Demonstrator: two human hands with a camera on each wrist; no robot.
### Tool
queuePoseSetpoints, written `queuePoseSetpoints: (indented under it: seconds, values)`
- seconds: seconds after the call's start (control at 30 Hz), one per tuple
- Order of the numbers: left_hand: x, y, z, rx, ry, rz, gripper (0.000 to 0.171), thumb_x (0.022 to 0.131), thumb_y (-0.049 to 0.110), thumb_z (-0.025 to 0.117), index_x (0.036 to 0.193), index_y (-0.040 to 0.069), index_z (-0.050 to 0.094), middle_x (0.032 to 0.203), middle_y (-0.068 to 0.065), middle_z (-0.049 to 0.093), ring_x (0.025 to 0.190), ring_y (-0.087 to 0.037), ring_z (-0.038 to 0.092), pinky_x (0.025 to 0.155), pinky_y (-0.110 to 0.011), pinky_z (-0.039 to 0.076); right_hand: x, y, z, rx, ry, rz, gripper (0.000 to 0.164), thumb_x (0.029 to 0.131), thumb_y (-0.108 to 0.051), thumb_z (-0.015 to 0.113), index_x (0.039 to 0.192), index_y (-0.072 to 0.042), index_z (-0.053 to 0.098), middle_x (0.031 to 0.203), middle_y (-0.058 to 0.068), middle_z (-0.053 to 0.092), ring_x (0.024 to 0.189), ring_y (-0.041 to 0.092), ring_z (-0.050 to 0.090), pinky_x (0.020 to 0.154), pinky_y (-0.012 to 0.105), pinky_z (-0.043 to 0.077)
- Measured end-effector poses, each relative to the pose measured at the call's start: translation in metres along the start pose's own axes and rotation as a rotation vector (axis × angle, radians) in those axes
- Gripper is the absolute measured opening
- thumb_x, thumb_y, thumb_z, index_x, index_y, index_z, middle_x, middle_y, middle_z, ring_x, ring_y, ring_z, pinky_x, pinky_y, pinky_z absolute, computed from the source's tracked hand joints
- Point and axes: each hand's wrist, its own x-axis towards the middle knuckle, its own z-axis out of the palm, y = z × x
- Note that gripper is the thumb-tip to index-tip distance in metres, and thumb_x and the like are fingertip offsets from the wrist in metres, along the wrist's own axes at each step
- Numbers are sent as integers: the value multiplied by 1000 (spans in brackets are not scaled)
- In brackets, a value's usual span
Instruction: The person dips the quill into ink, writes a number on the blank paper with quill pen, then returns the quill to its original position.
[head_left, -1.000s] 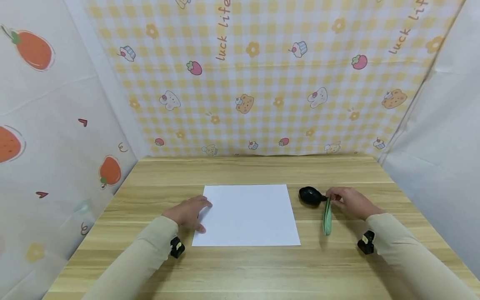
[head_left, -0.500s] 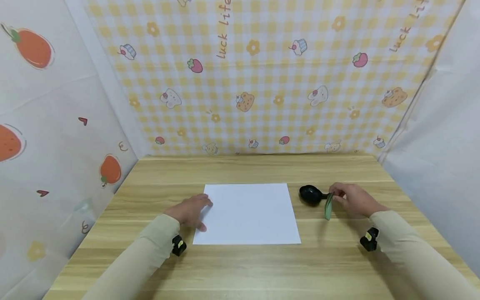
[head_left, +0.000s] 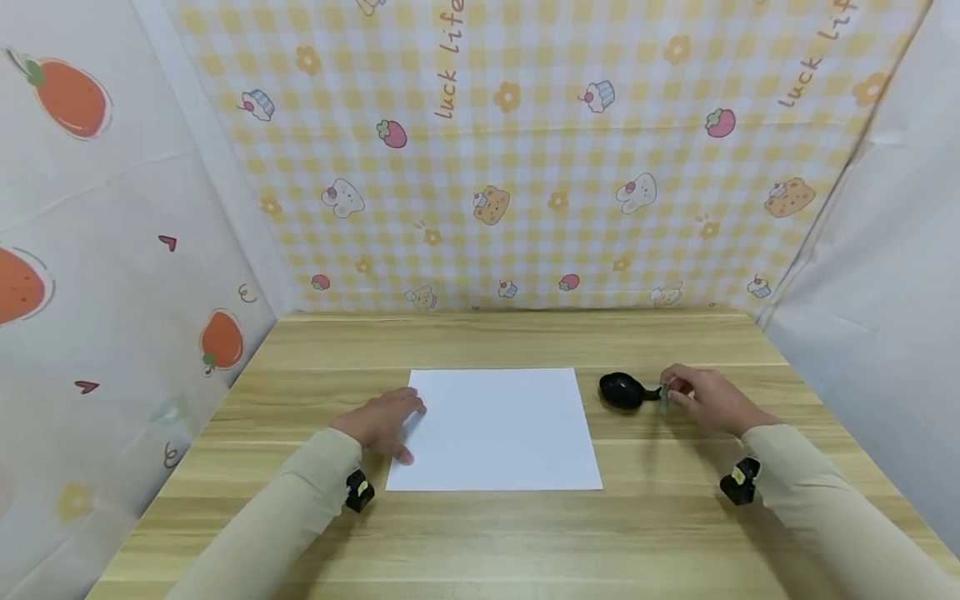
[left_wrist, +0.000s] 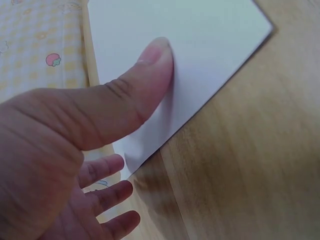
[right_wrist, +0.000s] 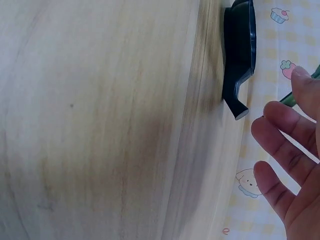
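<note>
My right hand (head_left: pixel 701 398) pinches a narrow green leaf-shaped piece (head_left: pixel 664 398) between thumb and fingertips. In the right wrist view a dark green bit (right_wrist: pixel 288 100) shows beside the thumb, with the rest behind the fingers. Just left of that hand lies a glossy black oval thing with a short handle (head_left: pixel 621 391), spoon-like in outline, its handle end (right_wrist: pixel 241 114) pointing towards the fingers. My left hand (head_left: pixel 384 422) is spread at the left edge of a white sheet of paper (head_left: pixel 495 429), thumb (left_wrist: pixel 145 75) and fingers apart over its margin.
The paper and the black thing lie on a wood-grain table (head_left: pixel 510 542). A yellow checked cloth (head_left: pixel 525 167) hangs behind it, and pale curtains (head_left: pixel 135 217) stand at both sides. Dark wrist cameras (head_left: pixel 738 481) sit under the sleeves.
The green piece has tilted from hanging lengthwise to nearly edge-on, so less of it shows. My right hand has shifted slightly right and away from the black thing. The left hand keeps its place.
</note>
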Motion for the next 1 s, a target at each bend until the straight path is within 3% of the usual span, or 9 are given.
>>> queuePoseSetpoints:
  seconds: [0.27,0.57,0.83,1.0]
  values:
    - [-1,-2,-1,9,1,47,71,69,22,88,128,4,54,147,-22,37,136,-40,32,108,-52,33,-1,-2,-2,44,0,1,23,87,9,59,104,-6,63,89,2,68,76,14,62,62,34,51]
    - [-1,-1,-1,10,1,29,72,69,22,88,130,4,54,150,-21,33,138,-40,30,109,-53,30,-1,2,-3,7,80,-34,4,95,-5,60,96,-5,64,91,2,64,75,11,61,63,35,53]
    - [0,2,-1,26,-21,26,74,69,21,88,130,2,52,150,-21,33,137,-39,31,109,-51,32,-4,0,-11,81,63,53,13,100,-9,53,107,0,59,92,9,66,80,25,65,65,42,51]
    - [3,1,0,26,-22,23,73,69,20,88,130,2,52,150,-20,33,137,-39,32,109,-52,32,-4,0,-10,93,77,37,10,100,-8,52,105,-1,58,87,9,64,75,24,64,61,35,48]
